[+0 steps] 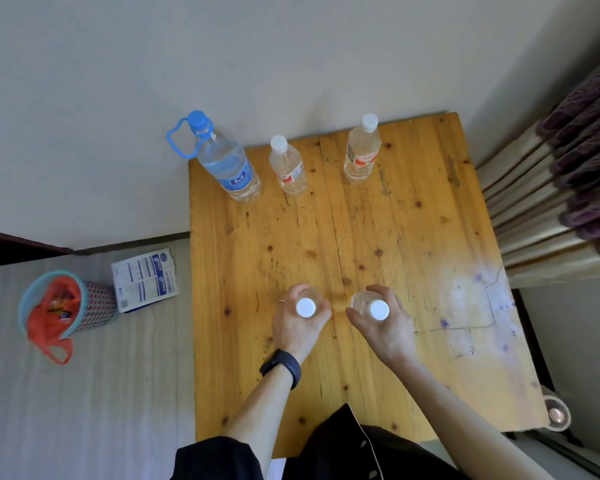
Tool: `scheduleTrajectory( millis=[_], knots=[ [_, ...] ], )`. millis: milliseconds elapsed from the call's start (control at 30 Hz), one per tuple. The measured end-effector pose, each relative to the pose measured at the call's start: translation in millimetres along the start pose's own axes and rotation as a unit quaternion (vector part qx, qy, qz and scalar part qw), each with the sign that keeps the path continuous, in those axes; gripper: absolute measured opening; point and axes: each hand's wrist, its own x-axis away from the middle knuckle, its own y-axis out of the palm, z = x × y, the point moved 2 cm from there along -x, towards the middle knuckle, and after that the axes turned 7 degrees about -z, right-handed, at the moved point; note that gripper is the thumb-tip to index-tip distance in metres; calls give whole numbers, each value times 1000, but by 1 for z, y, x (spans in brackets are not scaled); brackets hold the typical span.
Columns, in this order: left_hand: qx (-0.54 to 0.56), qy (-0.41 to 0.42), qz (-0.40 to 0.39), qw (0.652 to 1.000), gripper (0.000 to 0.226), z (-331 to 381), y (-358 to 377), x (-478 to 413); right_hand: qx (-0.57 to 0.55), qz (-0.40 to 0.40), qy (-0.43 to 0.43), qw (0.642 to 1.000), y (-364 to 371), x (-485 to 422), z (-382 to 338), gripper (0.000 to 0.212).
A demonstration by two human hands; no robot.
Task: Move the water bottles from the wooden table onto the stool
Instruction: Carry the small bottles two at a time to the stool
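Note:
On the wooden table (pixel 413 237), my left hand (pixel 297 327) grips a small clear bottle with a white cap (pixel 305 307) near the table's middle. My right hand (pixel 381 323) grips a second white-capped bottle (pixel 379 309) just beside it. Both are seen from above, their bodies mostly hidden by my fingers. Along the far edge stand three more bottles: a large one with a blue cap and blue carry loop (pixel 227 161), a small one with a red label (pixel 288 168), and another with a red label (pixel 362 150). No stool is in view.
A wall runs behind the table. A pleated curtain (pixel 551 188) hangs close on the right. On the floor to the left sit a mesh waste basket with an orange bag (pixel 66 306) and a white printed packet (pixel 146 278). A small round dish (pixel 556 415) lies by the table's near right corner.

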Motion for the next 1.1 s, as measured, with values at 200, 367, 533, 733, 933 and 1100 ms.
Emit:
scheduleTrajectory(
  millis=[200, 367, 533, 733, 933, 1100],
  knots=[
    [-36, 22, -34, 999, 36, -4, -11, 10, 16, -20, 4, 1000, -11, -3, -3, 45],
    [-40, 59, -65, 995, 31, -11, -26, 27, -8, 31, 13, 999, -22, 32, -6, 43],
    [-81, 161, -156, 971, 19, 23, -37, 55, -47, 128, 17, 991, -50, 111, 0, 40],
    [-124, 326, -227, 909, 35, 96, -20, 107, -69, 252, 44, 964, -96, 222, 6, 34],
    [-193, 447, -304, 819, 48, 148, 39, 185, -142, 403, 97, 899, -117, 335, 41, 35],
    [-219, 524, -354, 743, 26, 171, 89, 299, -172, 507, 122, 836, -118, 454, 85, 33]
  ],
)
